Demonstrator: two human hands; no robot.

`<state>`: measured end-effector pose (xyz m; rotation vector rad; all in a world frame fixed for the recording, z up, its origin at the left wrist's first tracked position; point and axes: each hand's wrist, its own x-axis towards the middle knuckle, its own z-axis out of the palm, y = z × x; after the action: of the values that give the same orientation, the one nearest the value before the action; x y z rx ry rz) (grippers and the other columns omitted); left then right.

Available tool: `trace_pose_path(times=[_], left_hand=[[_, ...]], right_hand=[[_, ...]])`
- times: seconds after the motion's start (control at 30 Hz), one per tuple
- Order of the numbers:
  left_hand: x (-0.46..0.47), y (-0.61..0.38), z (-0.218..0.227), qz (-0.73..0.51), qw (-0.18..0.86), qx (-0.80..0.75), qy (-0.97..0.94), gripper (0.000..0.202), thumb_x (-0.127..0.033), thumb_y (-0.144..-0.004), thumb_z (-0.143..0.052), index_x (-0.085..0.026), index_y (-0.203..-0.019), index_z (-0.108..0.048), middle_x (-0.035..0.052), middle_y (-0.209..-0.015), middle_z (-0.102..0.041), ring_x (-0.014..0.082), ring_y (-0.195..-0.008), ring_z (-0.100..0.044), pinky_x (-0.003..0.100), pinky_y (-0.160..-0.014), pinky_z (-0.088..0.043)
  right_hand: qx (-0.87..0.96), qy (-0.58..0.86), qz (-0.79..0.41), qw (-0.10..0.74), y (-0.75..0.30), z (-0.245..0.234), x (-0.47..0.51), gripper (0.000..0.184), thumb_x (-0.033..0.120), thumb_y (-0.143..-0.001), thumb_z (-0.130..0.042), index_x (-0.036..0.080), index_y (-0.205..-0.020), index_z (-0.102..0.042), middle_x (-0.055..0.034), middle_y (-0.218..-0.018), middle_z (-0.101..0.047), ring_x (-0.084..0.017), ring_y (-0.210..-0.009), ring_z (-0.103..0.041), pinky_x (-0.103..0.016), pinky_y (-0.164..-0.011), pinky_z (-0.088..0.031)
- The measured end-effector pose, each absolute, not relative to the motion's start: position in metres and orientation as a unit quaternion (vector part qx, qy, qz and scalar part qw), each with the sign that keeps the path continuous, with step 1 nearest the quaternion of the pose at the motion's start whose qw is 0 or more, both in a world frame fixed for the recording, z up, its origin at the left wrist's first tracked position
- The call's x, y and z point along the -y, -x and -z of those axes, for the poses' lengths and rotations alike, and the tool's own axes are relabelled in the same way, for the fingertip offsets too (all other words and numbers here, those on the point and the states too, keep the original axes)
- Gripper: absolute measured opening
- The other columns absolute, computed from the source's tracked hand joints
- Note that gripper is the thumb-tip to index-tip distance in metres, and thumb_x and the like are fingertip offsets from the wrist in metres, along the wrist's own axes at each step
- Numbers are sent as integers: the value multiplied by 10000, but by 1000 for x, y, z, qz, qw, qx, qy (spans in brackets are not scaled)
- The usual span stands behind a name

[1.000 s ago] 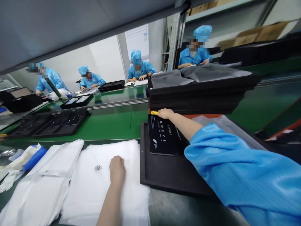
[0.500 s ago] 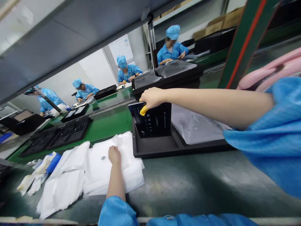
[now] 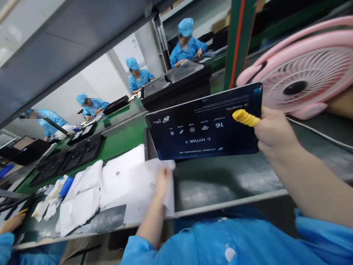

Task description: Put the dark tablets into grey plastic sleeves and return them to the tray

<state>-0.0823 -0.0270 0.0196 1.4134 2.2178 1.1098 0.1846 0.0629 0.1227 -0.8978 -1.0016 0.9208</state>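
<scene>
In my right hand [image 3: 271, 129] is a black tablet [image 3: 204, 127], gripped at its right end and tilted, its screen facing me with upside-down print. A yellow finger cover shows on the thumb, which lies on the screen. My left hand [image 3: 163, 179], slightly blurred, is closed on a thin white translucent bag [image 3: 143, 189] that has slid right over the table edge. Left of it lie a stack of white bags [image 3: 121, 169] and another pile of white bags [image 3: 82, 195]. Behind the tablet, a black tray [image 3: 149, 145] is mostly hidden.
A pink fan [image 3: 300, 66] stands at right beside a green post [image 3: 238, 40]. Stacked black trays [image 3: 176, 90] sit beyond the tablet, and more trays [image 3: 71, 156] lie on the green belt [image 3: 118, 138]. Several co-workers in blue work opposite; another person's hand [image 3: 15, 221] is at lower left.
My right hand has lifted the tablet out of the black tray and brought it right and nearer. My left hand has drawn a bag off the stack to the right. The view has turned rightward.
</scene>
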Motion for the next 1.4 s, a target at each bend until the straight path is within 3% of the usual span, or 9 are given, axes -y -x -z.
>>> trace_pose_path(times=[0.1,0.23,0.33,0.47,0.63,0.83,1.03,1.2,1.4], left_hand=[[35,37,7,-277,156,-755,-573,50,-234,-778,-520,-186,-781,-506,43,-774,-577,179,-719,-550,286,-687,-404],[34,20,13,-138,102,-740,-650,227,-373,-779,-539,-161,-859,-522,107,-925,-571,244,-900,-540,326,-760,-403],[26,28,9,-125,88,-755,-638,252,-388,-793,-517,-154,-885,-535,106,-915,-575,235,-879,-549,314,-736,-403],[17,52,8,-139,76,-783,-602,197,-268,-862,-372,-167,-844,-540,99,-898,-583,213,-859,-553,299,-699,-385],[27,79,15,-299,113,-748,-581,189,-212,-807,-415,-195,-620,-428,19,-660,-504,154,-659,-488,272,-637,-345],[42,94,1,-587,281,-661,-374,309,-411,-699,-544,-193,-573,-363,-75,-495,-322,72,-468,-310,205,-499,-276],[50,117,-52,-714,171,-588,-338,315,-436,-641,-581,-186,-598,-395,-75,-526,-333,67,-494,-312,196,-502,-285],[71,95,-80,-576,53,-620,-530,250,-345,-784,-454,-192,-593,-401,-41,-558,-367,95,-535,-365,221,-540,-325],[72,53,-73,-402,55,-606,-684,263,-239,-835,-349,-200,-575,-342,-23,-548,-367,103,-522,-372,230,-533,-314]], right_hand=[[422,409,-457,667,-192,-110,-47,507,434,-357,-822,158,-747,-653,12,-643,-592,-129,-578,-522,-282,-564,-462],[428,437,-443,655,-201,-100,-31,509,415,-328,-832,164,-735,-659,25,-654,-597,-121,-595,-524,-279,-612,-480],[409,458,-442,653,-203,-92,-21,510,432,-323,-827,169,-725,-656,17,-690,-622,-119,-614,-531,-273,-636,-482],[430,497,-410,633,-206,-82,-11,479,471,-350,-801,161,-687,-660,0,-657,-628,-138,-605,-531,-280,-604,-472],[503,516,-372,586,-205,-70,2,452,506,-424,-755,155,-700,-685,-36,-675,-667,-183,-628,-572,-295,-611,-483],[568,458,-419,541,-177,-52,10,391,517,-531,-697,170,-709,-696,-36,-686,-683,-198,-620,-617,-278,-582,-505],[641,374,-419,524,-157,-45,14,306,492,-578,-686,194,-647,-676,-7,-604,-658,-162,-544,-598,-242,-514,-474],[622,373,-466,506,-136,-42,13,319,527,-589,-661,216,-656,-674,-19,-660,-673,-195,-608,-612,-287,-581,-487],[531,418,-548,493,-106,-38,4,437,562,-489,-693,169,-676,-650,-46,-690,-670,-237,-691,-609,-320,-642,-480]])
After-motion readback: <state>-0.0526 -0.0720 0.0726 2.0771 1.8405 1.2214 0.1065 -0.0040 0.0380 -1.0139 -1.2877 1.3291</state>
